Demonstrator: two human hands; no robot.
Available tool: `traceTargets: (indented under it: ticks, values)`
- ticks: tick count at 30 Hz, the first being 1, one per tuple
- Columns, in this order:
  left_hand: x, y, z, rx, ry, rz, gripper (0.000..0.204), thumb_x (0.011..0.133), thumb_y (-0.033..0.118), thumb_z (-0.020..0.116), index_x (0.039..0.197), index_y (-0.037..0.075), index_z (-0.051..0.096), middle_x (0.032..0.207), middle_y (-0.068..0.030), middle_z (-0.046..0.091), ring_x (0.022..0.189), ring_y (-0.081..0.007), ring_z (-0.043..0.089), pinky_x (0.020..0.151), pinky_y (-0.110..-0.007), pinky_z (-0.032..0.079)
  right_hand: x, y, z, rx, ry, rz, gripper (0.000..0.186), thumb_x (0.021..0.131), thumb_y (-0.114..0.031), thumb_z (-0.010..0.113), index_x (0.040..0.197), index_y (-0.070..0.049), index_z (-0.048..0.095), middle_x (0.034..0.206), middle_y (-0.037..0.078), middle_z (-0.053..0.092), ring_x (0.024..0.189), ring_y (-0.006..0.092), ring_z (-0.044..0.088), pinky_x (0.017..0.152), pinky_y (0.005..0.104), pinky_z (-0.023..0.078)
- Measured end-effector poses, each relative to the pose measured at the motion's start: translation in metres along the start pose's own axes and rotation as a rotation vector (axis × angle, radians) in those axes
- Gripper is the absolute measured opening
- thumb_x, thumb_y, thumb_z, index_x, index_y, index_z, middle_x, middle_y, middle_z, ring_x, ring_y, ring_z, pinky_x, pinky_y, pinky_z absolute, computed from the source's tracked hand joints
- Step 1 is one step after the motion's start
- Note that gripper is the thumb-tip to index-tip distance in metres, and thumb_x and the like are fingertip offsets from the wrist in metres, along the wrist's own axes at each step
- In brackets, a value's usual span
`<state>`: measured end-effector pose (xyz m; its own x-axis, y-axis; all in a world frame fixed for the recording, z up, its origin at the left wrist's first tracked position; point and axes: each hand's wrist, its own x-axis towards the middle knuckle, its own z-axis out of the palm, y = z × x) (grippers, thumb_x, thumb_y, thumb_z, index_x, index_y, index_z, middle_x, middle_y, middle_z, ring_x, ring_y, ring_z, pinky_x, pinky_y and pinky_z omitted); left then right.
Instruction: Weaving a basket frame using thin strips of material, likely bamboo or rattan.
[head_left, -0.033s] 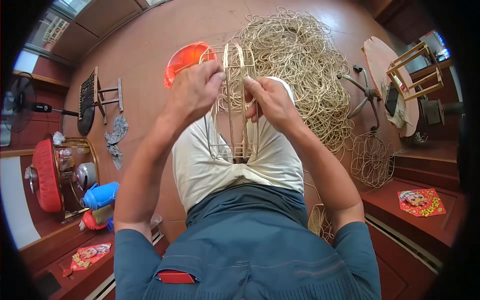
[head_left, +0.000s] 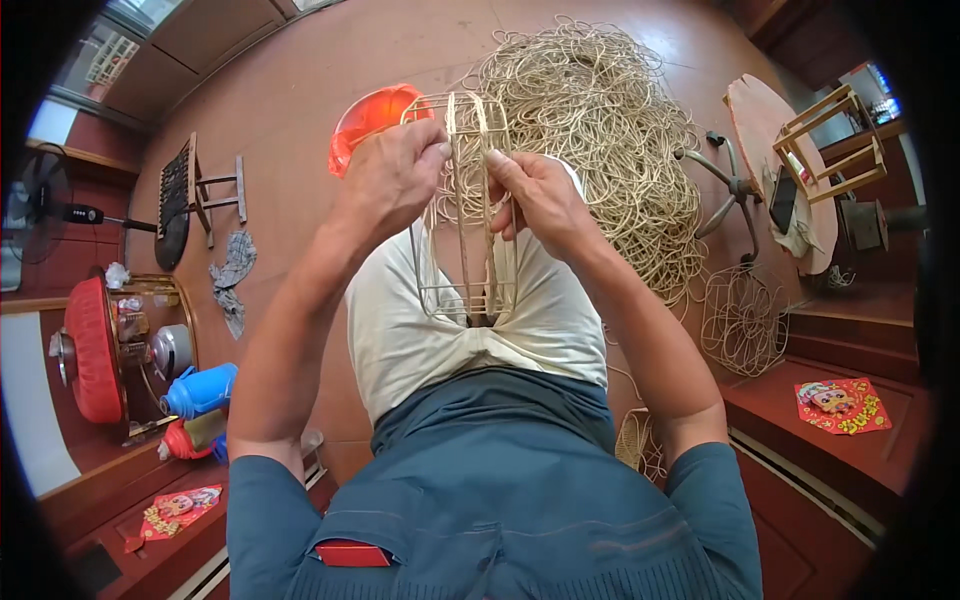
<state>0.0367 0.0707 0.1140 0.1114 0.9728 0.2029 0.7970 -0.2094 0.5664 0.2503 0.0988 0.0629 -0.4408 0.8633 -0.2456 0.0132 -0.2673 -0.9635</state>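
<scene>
A long, open wire frame stands between my knees, its near end at my lap. Pale cord runs lengthwise over it in a few strands. My left hand is closed in a pinch at the frame's upper left, fingertips beside a cord strand; what lies inside the fingers is hidden. At the right side, my right hand grips the frame, thumb on the near face over a cord strand and the other fingers curled behind. A big tangled heap of similar cord lies on the floor beyond my right knee.
An orange-red plastic bag or basin sits beyond my left hand. To the right are a wheeled stand base, a round wire piece and a small wooden stool. A rag and a blue flask are at left.
The frame's far end has tipped down very slightly, and the cord strands inside it have shifted a little. Both hands stay in nearly the same place.
</scene>
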Motion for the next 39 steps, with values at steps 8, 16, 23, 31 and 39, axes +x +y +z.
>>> traceTargets:
  ticks: [8, 16, 23, 31, 39]
  values:
    - [-0.051, 0.015, 0.027, -0.025, 0.191, -0.037, 0.012, 0.108, 0.016, 0.063, 0.113, 0.007, 0.068, 0.09, -0.0212, 0.073, 0.083, -0.0434, 0.073, 0.071, -0.049, 0.055, -0.013, 0.012, 0.002, -0.4, 0.277, -0.331, 0.04, 0.106, -0.039, 0.07, 0.108, 0.001, 0.071, 0.094, 0.011, 0.073, 0.083, 0.0205, 0.075, 0.072, 0.0346, 0.06]
    - [-0.073, 0.01, 0.035, 0.104, 0.283, -0.065, 0.008, 0.104, 0.01, 0.066, 0.112, 0.009, 0.069, 0.081, -0.018, 0.072, 0.073, -0.0365, 0.073, 0.065, -0.047, 0.053, -0.017, 0.032, -0.064, -0.08, 0.655, -0.452, 0.023, 0.107, -0.023, 0.07, 0.119, -0.003, 0.07, 0.1, 0.005, 0.071, 0.085, 0.0139, 0.066, 0.075, 0.0305, 0.057]
    - [-0.077, 0.006, 0.033, 0.132, 0.269, -0.023, 0.012, 0.101, 0.004, 0.07, 0.112, 0.006, 0.069, 0.079, -0.017, 0.069, 0.071, -0.0351, 0.071, 0.065, -0.045, 0.052, -0.153, -0.124, -0.061, -0.099, 0.545, -1.586, 0.04, 0.102, -0.039, 0.063, 0.118, -0.003, 0.066, 0.119, 0.017, 0.066, 0.101, 0.0245, 0.064, 0.093, 0.0404, 0.051]
    - [-0.074, 0.02, 0.027, 0.147, 0.19, -0.087, 0.013, 0.101, 0.003, 0.069, 0.114, 0.004, 0.071, 0.082, -0.0175, 0.071, 0.07, -0.0343, 0.07, 0.065, -0.042, 0.053, -0.179, -0.114, -0.095, -0.011, 0.408, -1.833, 0.052, 0.1, -0.059, 0.058, 0.122, -0.012, 0.066, 0.122, 0.019, 0.066, 0.103, 0.0264, 0.062, 0.097, 0.0457, 0.045]
    - [-0.076, 0.016, 0.021, 0.155, 0.164, -0.13, 0.012, 0.102, 0.002, 0.07, 0.114, 0.003, 0.072, 0.088, -0.0155, 0.073, 0.072, -0.0302, 0.071, 0.067, -0.037, 0.054, -0.265, -0.099, -0.17, 0.016, 0.479, -1.662, 0.05, 0.101, -0.057, 0.057, 0.122, -0.013, 0.067, 0.122, 0.018, 0.067, 0.106, 0.0255, 0.062, 0.098, 0.0447, 0.045]
